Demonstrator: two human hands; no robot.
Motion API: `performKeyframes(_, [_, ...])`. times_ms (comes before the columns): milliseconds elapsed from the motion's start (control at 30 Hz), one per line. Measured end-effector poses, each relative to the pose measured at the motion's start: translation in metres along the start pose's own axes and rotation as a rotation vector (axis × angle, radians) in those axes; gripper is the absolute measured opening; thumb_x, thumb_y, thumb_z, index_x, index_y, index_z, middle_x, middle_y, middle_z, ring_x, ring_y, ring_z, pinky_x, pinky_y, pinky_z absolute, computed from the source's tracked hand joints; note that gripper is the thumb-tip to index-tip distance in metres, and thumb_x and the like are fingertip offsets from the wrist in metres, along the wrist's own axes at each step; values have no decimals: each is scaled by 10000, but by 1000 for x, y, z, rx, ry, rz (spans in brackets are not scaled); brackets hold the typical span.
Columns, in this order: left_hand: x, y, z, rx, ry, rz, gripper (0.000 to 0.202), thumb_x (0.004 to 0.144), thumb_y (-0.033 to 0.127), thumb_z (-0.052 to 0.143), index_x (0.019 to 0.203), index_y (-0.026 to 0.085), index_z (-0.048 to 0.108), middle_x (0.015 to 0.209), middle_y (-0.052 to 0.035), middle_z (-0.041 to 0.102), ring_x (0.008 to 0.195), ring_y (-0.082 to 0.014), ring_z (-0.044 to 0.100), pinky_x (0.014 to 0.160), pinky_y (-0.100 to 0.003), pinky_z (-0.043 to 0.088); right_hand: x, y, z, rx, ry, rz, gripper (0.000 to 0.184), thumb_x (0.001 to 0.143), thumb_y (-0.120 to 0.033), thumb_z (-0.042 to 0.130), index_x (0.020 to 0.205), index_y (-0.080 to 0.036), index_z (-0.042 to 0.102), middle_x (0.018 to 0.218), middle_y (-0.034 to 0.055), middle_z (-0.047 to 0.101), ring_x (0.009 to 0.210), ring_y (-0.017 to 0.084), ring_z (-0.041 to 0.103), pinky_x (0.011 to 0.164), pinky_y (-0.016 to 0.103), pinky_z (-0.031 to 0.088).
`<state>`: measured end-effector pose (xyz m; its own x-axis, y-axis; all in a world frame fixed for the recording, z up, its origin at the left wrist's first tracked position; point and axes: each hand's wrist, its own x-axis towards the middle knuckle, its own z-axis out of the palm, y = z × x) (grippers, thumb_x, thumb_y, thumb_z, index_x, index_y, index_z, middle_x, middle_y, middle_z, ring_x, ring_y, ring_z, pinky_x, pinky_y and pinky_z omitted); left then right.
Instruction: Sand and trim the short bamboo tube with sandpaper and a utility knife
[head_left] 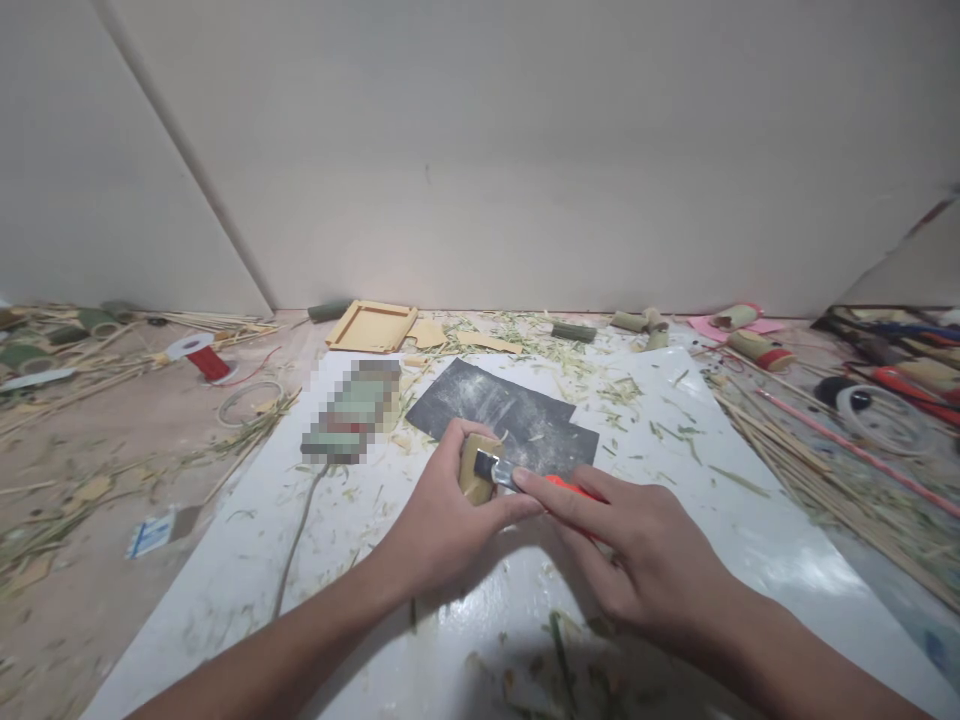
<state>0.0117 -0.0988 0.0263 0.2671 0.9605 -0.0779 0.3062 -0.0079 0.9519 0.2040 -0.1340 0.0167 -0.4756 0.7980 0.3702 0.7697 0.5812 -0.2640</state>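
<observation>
- Bamboo-like piece (471, 490): short, tan to olive, pale broad face, rounded corners; held above the white sheet (765, 560), just in front of the dark sheets (480, 400).
- Left grip (442, 510): clamped on the piece, fingers round its far and left edges, thumb stretched along the near side.
- Cutter (566, 487): orange-red handle, metal front, dark tip against the piece's face.
- Right grip (637, 525): closed round the cutter's handle, forefinger laid along its metal front.
- Dark sheets: two, overlapping, dusted pale, their near edges partly behind the grips.
- White sheet: strewn with green shavings (622, 390); open room to the right of the right grip, as far as the bundled strips (814, 465) along its edge.
- Left limit: pixelated object (356, 410) with a grey cable (304, 525), apart from the left grip.
- Far limit: tan frame (371, 328) near the wall (480, 180).
</observation>
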Motion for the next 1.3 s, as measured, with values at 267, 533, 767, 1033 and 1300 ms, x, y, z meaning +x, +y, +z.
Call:
performKeyframes(267, [1,-5,3,-124,6,-12,367,769,381,704,956,238,423,735,55,486,673,-129,475,634,-261,421,4,-4,2,21,49,74,409,969,-242,365,1338,-254,541,686,-6,521,521,113,505,482,229,366])
performKeyframes(533, [4,-10,-4,-161,-89,62,405,747,329,736,1013,241,443,802,34,516,720,-135,499,660,-264,440,3,4,-1,137,-36,13,405,967,-232,381,1342,-279,525,703,-12,517,547,114,498,506,234,353])
performKeyframes(767, [4,-7,-4,-164,-126,8,349,749,285,724,933,234,432,779,60,466,659,-100,452,625,-236,406,-1,4,-1,33,-20,-10,433,938,-200,389,1338,-293,528,695,-16,517,513,103,468,489,229,310])
performKeyframes(1033, [3,-4,-2,-22,-28,28,307,772,332,697,888,226,433,713,68,460,654,-111,429,631,-245,391,0,2,1,-39,40,12,427,944,-207,390,1338,-281,534,687,-15,526,492,105,477,462,228,311])
performKeyframes(1300, [2,-7,1,-74,-51,-39,399,732,390,728,971,245,444,707,63,495,627,-125,473,600,-256,408,4,6,-6,88,122,89,393,953,-229,433,1328,-250,546,653,-20,503,531,114,491,497,228,373])
